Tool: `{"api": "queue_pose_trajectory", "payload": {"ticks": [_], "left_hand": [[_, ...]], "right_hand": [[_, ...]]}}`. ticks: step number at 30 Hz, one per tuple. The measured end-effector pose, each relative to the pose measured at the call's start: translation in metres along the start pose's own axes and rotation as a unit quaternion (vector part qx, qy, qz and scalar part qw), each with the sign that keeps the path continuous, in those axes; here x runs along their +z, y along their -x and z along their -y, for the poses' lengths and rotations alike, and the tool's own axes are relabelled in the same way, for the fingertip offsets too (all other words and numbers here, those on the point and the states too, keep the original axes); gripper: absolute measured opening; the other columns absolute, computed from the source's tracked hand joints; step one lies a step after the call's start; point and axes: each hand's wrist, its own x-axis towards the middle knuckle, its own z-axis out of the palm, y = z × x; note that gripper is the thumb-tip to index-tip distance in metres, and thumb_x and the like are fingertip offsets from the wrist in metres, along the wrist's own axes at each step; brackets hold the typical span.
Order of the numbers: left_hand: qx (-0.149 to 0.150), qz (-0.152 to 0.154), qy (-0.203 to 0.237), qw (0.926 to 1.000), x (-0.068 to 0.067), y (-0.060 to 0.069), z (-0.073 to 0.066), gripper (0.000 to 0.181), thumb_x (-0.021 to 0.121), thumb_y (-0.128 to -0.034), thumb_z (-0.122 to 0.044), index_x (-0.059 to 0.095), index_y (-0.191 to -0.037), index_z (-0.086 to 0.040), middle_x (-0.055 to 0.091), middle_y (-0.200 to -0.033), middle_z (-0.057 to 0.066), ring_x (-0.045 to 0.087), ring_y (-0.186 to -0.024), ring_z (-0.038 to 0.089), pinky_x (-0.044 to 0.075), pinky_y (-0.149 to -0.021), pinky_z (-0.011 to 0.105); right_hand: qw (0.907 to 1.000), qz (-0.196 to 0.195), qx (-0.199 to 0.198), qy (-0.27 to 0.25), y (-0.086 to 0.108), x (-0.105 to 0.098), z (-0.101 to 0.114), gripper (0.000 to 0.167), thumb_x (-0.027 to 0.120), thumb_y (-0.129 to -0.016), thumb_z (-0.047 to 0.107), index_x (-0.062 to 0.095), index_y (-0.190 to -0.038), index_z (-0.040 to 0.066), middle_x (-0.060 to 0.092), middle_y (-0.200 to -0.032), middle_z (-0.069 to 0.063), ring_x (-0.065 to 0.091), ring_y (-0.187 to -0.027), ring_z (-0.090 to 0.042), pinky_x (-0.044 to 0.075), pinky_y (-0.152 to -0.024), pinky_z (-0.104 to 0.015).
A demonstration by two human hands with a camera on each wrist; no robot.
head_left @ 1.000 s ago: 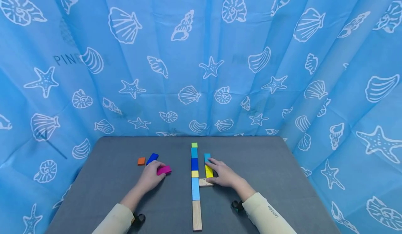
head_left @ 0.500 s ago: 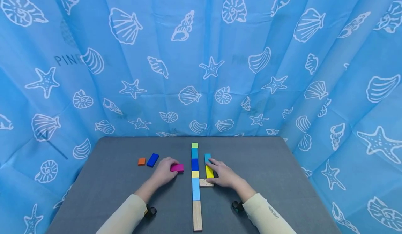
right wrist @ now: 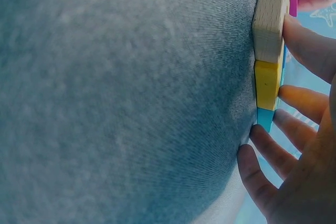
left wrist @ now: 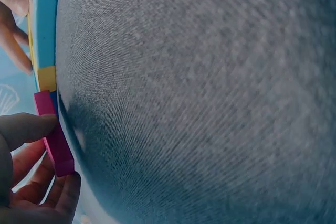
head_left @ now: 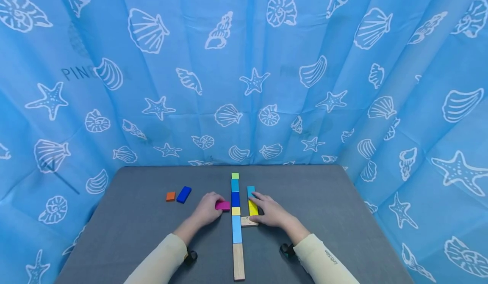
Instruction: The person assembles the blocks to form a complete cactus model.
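In the head view my left hand (head_left: 206,209) pinches a magenta block (head_left: 223,206) between thumb and fingers, just left of a straight column of blocks. That column has a wooden block (head_left: 238,261) nearest me, then a light blue block (head_left: 237,230), a small pale yellow block (head_left: 236,211), a dark blue block (head_left: 235,199), a teal block (head_left: 234,185) and a green block (head_left: 235,175). My right hand (head_left: 271,211) rests with spread fingers against a yellow block (right wrist: 266,85) and a wooden crosspiece (right wrist: 269,35). A turquoise block (head_left: 250,189) lies beyond the yellow one.
To the left lie an orange square block (head_left: 170,197) and a dark blue block (head_left: 184,194). The grey cloth-covered table (head_left: 126,241) ends at a blue shell-print curtain (head_left: 244,140).
My left hand has carried the magenta block rightward, up close to the column, leaving the loose dark blue block fully in sight. The right hand stays in place.
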Motion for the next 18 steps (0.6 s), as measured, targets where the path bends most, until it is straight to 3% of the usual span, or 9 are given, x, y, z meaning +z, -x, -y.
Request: {"api": "queue_pose_trajectory", "payload": {"ticks": [18], "left_hand": [[-0.011,0.03,0.003,0.9995,0.0055,-0.0023,-0.0034,0.029,0.079,-0.0872,-0.013,0.072,-0.116,-0.01,0.065,-0.114,0.008,0.057,-0.103,0.024,0.054,-0.09,0.044]], "right_hand": [[1.0,-0.002,0.004,0.006,0.0003,0.0021,-0.0011,0.072,0.069,-0.094,0.046,0.044,-0.154,0.017,0.031,-0.165,-0.008,0.033,-0.147,-0.039,0.035,-0.113,-0.061]]}}
